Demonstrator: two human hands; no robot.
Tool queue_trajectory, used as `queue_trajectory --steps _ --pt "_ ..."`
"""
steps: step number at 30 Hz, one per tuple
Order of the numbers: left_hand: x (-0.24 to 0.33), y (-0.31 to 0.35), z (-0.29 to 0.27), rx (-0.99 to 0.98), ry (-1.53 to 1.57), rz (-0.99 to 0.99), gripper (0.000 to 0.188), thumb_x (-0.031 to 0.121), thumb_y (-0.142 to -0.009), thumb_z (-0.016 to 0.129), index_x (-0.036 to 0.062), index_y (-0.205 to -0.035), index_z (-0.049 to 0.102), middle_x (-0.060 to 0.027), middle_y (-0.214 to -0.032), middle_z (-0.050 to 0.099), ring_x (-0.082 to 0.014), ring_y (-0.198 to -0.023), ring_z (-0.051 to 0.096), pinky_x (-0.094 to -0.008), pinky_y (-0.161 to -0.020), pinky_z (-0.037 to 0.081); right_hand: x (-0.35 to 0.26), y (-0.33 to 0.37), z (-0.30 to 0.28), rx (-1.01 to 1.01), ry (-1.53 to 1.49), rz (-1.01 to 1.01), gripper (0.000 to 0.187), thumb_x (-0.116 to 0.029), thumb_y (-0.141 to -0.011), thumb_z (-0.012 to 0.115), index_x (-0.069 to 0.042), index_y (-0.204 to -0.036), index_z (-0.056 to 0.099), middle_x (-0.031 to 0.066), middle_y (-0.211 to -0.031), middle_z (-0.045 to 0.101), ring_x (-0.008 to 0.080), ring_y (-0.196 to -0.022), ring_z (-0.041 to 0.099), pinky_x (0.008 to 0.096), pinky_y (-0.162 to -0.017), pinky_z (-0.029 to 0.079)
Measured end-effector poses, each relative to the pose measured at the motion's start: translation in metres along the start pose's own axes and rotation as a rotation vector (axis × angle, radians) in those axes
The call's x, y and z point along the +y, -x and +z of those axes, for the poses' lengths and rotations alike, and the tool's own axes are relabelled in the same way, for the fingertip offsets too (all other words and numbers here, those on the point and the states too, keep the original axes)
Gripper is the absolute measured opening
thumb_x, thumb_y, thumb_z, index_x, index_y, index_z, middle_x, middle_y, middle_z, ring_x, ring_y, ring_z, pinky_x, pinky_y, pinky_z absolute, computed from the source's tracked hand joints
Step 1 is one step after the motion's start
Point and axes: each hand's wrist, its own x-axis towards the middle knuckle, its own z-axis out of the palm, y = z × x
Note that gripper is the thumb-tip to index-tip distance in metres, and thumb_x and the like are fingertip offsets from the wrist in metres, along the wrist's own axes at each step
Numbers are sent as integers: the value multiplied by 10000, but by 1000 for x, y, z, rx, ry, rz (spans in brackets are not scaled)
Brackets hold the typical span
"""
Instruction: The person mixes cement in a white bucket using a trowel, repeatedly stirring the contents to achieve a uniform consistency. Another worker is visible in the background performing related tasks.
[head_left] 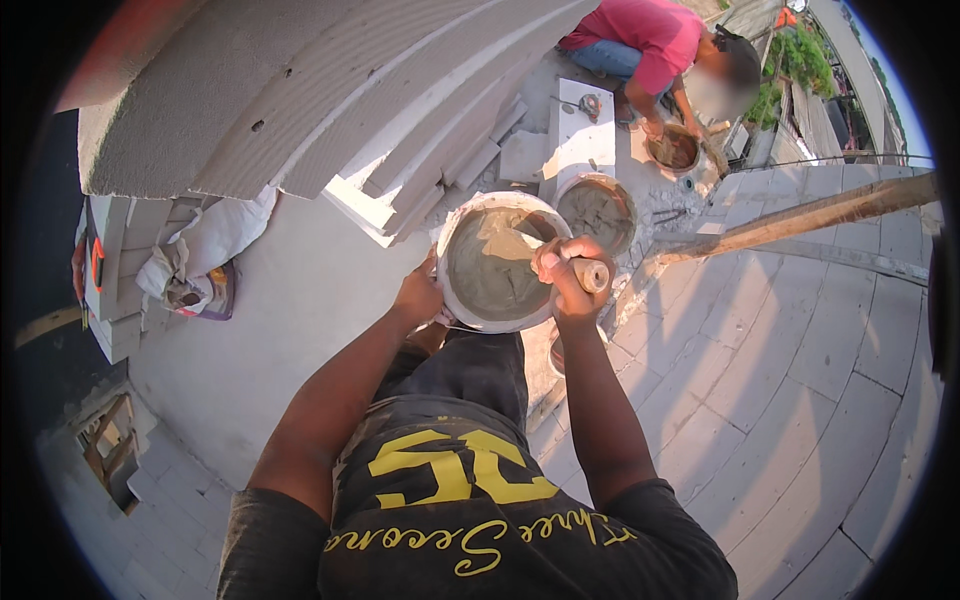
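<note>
A white-rimmed bucket of wet grey mortar is in front of me. My left hand grips its left rim, the fingers partly hidden by the bucket. A trowel with a wooden handle is in my right hand, over the bucket's right side. The trowel's blade reaches into the bucket and is hard to tell from the mortar. Just beyond it stands a second bucket, also with grey mortar inside.
Pale blocks are stacked at the upper left; a white sack lies below them. A wooden beam slants along the block wall on the right. A person in a pink shirt crouches ahead, hands at another bucket.
</note>
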Motion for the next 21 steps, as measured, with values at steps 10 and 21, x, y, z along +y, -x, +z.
queue_trajectory --steps 10,21 --pt "11 13 1 -20 96 -45 691 -57 -923 345 169 -1539 130 -203 -1001 673 -249 -648 701 -331 -537 613 0 38 13 -359 71 70 262 -92 -761 760 -49 -741 502 59 -678 540 158 -587 492 337 -616 434" --pt "3 7 0 -50 74 -45 672 -30 -950 380 142 -1541 111 -217 -950 683 -235 -623 696 -340 -536 602 17 36 -3 -335 113 118 371 -281 -726 786 -39 -681 509 50 -611 509 174 -581 486 328 -609 430"
